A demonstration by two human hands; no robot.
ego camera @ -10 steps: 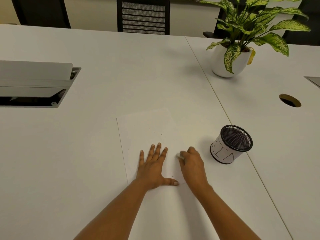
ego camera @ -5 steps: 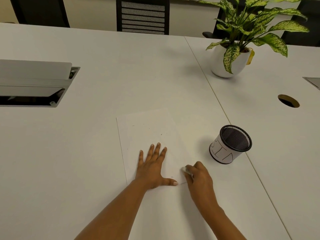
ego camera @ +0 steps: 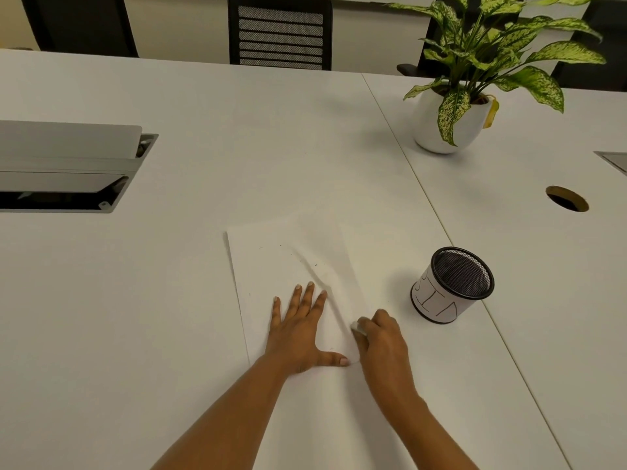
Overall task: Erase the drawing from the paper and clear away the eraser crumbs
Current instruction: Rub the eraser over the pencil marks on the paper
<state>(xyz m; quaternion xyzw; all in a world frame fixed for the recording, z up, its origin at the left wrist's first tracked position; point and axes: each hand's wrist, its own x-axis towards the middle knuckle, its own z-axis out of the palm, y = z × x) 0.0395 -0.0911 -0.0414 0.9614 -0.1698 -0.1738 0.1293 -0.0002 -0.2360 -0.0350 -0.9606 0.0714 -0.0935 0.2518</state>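
Observation:
A white sheet of paper [ego camera: 271, 262] lies on the white table [ego camera: 135, 317]. My left hand [ego camera: 300, 330] presses flat on its near part, fingers spread. My right hand [ego camera: 381, 337] is at the sheet's right edge, pinching a small white eraser [ego camera: 358, 327]. A crease runs up the paper from the eraser, and the right side of the sheet is lifted into a ridge. A few small dark crumbs [ego camera: 259, 247] dot the upper part of the sheet. I see no clear drawing on it.
A black mesh pen cup [ego camera: 453, 286] with a paper label stands right of the sheet. A potted plant [ego camera: 448, 120] sits at the back right, near a round cable hole [ego camera: 566, 198]. An open cable hatch [ego camera: 68, 171] is on the left.
My right hand slid back toward me with the eraser, then pushed up again. The paper's right side has buckled into a ridge. My left hand stays put.

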